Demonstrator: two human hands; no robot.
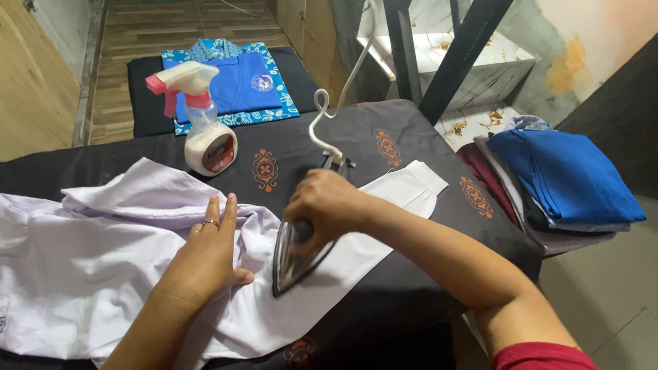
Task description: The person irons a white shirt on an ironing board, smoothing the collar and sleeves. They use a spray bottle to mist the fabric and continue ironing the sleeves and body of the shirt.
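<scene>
Gripping iron (296, 255) w/ right hand (322, 205), tip pointing near; left hand (205, 257) flat, fingers spread, on white shirt (82, 267), just left of it.

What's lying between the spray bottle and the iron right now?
In the head view, only bare black patterned cloth with an orange motif separates the spray bottle from the iron, which the right hand grips.

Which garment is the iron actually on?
The white shirt spread on the dark ironing cloth, under the iron in the right hand. The blue folded shirt and side clothes stack lie untouched.
</scene>
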